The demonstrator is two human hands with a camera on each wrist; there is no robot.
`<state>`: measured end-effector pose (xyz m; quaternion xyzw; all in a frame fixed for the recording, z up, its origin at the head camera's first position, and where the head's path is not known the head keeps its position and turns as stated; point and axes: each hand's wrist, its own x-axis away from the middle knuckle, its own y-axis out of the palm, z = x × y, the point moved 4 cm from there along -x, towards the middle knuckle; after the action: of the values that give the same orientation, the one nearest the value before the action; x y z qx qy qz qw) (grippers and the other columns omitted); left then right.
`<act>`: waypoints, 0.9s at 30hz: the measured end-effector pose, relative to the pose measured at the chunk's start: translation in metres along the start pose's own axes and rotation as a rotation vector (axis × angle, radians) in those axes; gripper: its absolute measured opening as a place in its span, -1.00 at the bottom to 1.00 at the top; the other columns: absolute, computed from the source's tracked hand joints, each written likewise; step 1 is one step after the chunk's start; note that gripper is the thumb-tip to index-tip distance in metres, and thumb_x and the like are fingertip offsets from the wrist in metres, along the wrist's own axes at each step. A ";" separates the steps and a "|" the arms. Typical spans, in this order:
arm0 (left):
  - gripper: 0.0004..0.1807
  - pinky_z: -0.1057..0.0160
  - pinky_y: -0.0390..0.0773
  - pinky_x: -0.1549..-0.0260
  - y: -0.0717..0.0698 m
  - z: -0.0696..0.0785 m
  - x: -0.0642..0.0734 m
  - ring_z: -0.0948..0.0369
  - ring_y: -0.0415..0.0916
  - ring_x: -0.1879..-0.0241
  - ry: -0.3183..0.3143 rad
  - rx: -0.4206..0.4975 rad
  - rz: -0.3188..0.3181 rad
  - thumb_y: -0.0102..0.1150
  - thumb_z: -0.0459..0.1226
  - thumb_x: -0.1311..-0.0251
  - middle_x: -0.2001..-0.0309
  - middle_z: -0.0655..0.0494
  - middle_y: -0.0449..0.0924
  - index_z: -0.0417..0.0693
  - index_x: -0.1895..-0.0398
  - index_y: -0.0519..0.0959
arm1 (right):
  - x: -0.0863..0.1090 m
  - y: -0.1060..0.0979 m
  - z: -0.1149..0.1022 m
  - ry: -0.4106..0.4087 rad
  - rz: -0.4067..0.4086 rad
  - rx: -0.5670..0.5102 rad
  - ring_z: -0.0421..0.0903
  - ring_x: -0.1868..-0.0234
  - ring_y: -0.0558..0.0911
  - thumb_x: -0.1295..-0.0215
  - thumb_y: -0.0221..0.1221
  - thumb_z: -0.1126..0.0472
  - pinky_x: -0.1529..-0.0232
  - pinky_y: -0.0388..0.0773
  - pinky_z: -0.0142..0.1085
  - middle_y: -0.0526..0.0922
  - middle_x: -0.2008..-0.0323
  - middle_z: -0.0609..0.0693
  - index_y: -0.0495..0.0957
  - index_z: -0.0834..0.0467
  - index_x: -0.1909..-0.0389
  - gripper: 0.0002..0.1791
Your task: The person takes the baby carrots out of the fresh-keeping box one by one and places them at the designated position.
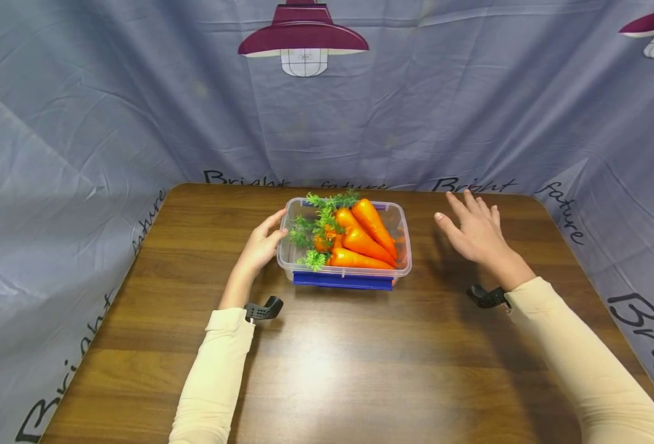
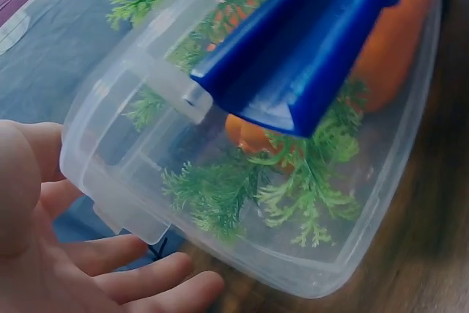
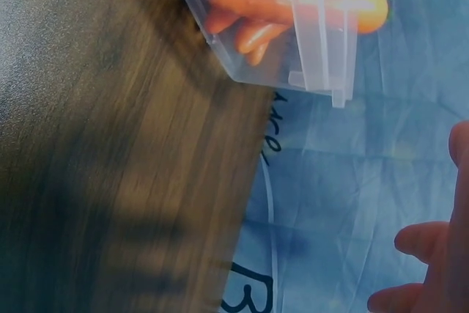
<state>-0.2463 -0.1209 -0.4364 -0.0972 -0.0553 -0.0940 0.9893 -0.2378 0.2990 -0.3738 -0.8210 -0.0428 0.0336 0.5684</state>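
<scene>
A clear plastic container (image 1: 404, 237) with a blue clip along its front stands on the wooden table, filled with several orange carrots (image 1: 363, 243) whose green leafy tops (image 1: 314, 259) lie toward the left. My left hand (image 1: 261, 245) is at the container's left side, thumb and fingertips right at the rim. In the left wrist view, its fingers (image 2: 157, 278) extend loosely beside the container wall. To the right of the container, my right hand (image 1: 474, 233) hovers above the table with fingers spread, holding nothing. Its fingertips (image 3: 414, 240) show at the edge of the right wrist view.
The brown wooden table (image 1: 327, 370) ends at the back against a grey-blue curtain (image 1: 405, 111) printed with lamps and lettering. More of that cloth hangs along both sides. A black wrist device (image 1: 264, 308) is on the left forearm, another (image 1: 487, 297) on the right.
</scene>
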 end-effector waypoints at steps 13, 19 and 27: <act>-0.42 0.00 0.64 -0.01 0.001 -0.005 0.003 -0.13 0.12 -0.56 0.006 0.020 0.018 -0.09 -0.23 -0.54 -0.62 -0.18 0.02 0.09 -0.58 0.23 | -0.004 0.001 0.000 -0.010 0.010 -0.001 0.55 -0.55 -0.07 -0.57 -0.24 -0.31 -0.46 -0.33 0.50 -0.08 -0.58 0.46 0.03 0.12 -0.63 -0.18; -0.44 -0.32 0.43 -0.29 0.001 -0.009 0.007 -0.09 0.07 -0.59 -0.005 0.040 0.012 -0.10 -0.21 -0.56 -0.64 -0.08 0.01 0.14 -0.58 0.23 | -0.004 0.003 -0.002 -0.029 0.010 -0.022 0.48 -0.57 -0.02 -0.58 -0.24 -0.28 -0.43 -0.26 0.54 -0.01 -0.57 0.45 0.07 0.13 -0.61 -0.20; -0.46 -0.31 0.42 -0.31 0.002 -0.012 0.005 -0.08 0.11 -0.58 0.001 0.081 0.019 -0.10 -0.26 -0.56 -0.63 -0.06 0.05 0.04 -0.56 0.27 | -0.006 0.003 -0.009 -0.049 -0.013 -0.082 0.46 -0.57 0.01 -0.60 -0.25 -0.23 -0.46 -0.11 0.47 0.00 -0.58 0.43 0.07 0.17 -0.61 -0.24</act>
<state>-0.2402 -0.1222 -0.4474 -0.0574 -0.0574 -0.0824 0.9933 -0.2423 0.2895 -0.3732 -0.8422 -0.0633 0.0480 0.5333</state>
